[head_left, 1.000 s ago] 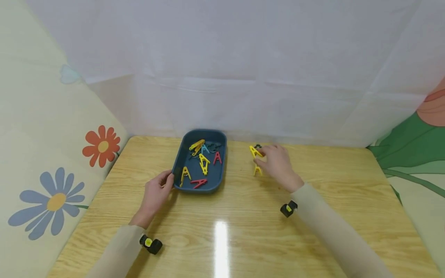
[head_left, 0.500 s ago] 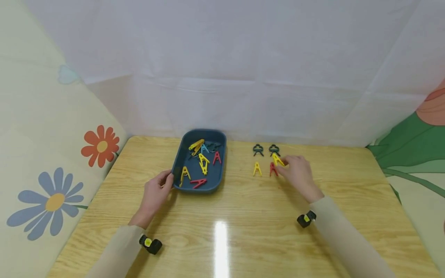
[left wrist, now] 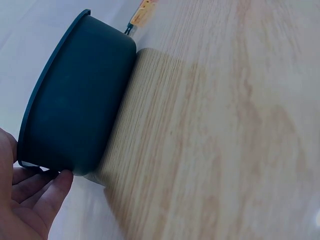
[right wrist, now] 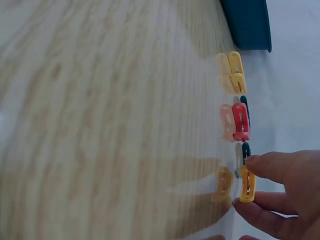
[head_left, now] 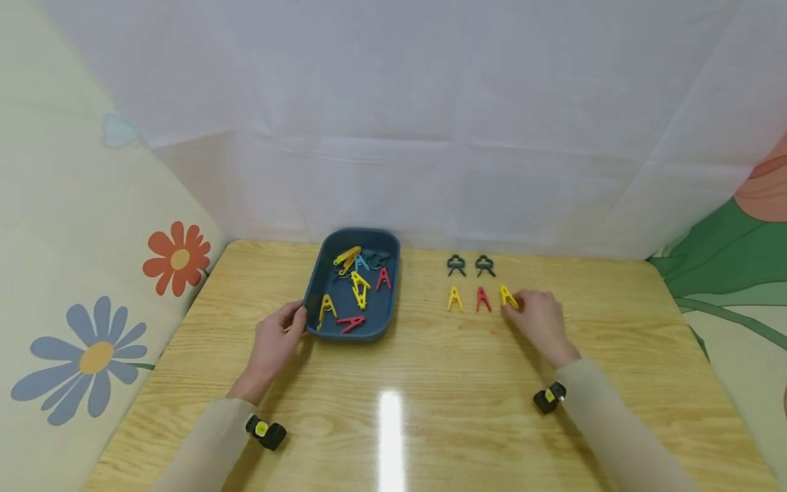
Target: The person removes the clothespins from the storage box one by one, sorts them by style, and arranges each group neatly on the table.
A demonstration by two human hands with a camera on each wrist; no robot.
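Now shifted beyond the red clip (head_left: 484, 299), a yellow clip (head_left: 508, 296), pinched in the right hand's (head_left: 541, 320) grip, ranks third in line, the left hand (head_left: 276, 343) holding the tray (left wrist: 80, 100).

Booth-like indoor spot: wooden table (head_left: 455, 396), creased backdrop (head_left: 430, 102), flower-print walls (head_left: 67, 232).

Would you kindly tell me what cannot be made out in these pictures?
Left wrist view: the inside of the tray, hidden by its outer wall.
Head view: how many dark clips lie inside; they overlap and are small.
Right wrist view: the tray's remainder, cut off by the top edge.
Right wrist view: part of the right hand pinching a yellow clip, cut off by the right edge.
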